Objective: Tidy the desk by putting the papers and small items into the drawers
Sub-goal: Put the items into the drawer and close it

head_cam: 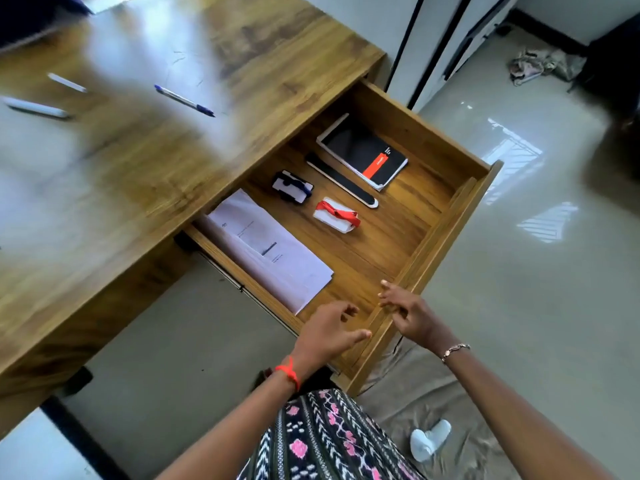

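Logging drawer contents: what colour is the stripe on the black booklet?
Red; booklet shows best in head view.

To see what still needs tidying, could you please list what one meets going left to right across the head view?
In order: grey pen → blue pen → blue-banded bundle → red-banded bundle → right hand → crumpled cloth on the floor.

Bright daylight glares off the glossy surface (114, 140) and floor tiles (526, 188); left side motion-blurred, edges bowed.
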Tool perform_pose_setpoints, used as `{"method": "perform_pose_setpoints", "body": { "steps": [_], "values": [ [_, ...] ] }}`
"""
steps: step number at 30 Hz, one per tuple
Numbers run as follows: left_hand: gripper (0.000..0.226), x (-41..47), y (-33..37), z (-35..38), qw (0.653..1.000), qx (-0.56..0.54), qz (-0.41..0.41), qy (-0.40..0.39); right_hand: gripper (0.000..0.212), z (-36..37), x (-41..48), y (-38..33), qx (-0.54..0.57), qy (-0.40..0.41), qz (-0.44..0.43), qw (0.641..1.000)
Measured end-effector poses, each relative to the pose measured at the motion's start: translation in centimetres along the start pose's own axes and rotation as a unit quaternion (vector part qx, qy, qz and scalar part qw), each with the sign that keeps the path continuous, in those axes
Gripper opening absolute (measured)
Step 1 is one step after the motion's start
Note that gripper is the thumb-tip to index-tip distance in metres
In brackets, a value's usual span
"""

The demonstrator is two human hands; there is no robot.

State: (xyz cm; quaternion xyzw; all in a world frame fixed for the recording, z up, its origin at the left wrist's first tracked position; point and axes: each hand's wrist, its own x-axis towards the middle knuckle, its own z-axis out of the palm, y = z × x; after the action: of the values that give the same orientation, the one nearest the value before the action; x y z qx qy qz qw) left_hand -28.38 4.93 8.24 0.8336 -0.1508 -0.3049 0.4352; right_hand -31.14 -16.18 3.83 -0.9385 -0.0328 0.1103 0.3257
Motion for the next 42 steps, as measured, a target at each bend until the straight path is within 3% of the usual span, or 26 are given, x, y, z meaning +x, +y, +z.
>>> {"method": "perform_pose_setpoints", "body": {
  "steps": [8, 17, 24, 28, 32, 36, 42],
  "values": [
    [0.090, 2.4, 1.4, 5.5, 0.974, 0.201, -0.033, -0.094, 0.045, -2.0, 1.5, 4.8, -0.156, -0.105, -0.207, 0.960],
    [0.080, 3.0, 0.3, 5.7, 0.971, 0.210, 0.011, -0.114, 0.037, -1.3, 3.3, 5.1, -0.104, -0.080, -0.245, 0.961],
    [0.074, 3.9, -0.3, 3.3, 0.972, 0.232, 0.007, -0.028, 0.035, -0.5, 7.9, 2.7, -0.081, -0.073, -0.276, 0.955],
    [0.075, 4.3, -1.0, 2.2, 0.970, 0.238, -0.026, 0.038, 0.024, 0.1, 10.9, 1.2, -0.082, -0.075, -0.302, 0.947],
    [0.067, 4.4, -2.0, 1.2, 0.956, 0.263, -0.029, 0.123, 0.026, 0.1, 13.4, -0.4, -0.079, -0.089, -0.310, 0.943],
    [0.085, 5.0, -3.4, -0.1, 0.943, 0.288, -0.045, 0.161, 0.037, -0.2, 16.3, -1.9, -0.067, -0.102, -0.318, 0.940],
    [0.095, 5.8, -3.8, -2.2, 0.908, 0.348, -0.078, 0.218, 0.050, -2.3, 20.3, -2.5, -0.076, -0.116, -0.300, 0.944]
  ]
}}
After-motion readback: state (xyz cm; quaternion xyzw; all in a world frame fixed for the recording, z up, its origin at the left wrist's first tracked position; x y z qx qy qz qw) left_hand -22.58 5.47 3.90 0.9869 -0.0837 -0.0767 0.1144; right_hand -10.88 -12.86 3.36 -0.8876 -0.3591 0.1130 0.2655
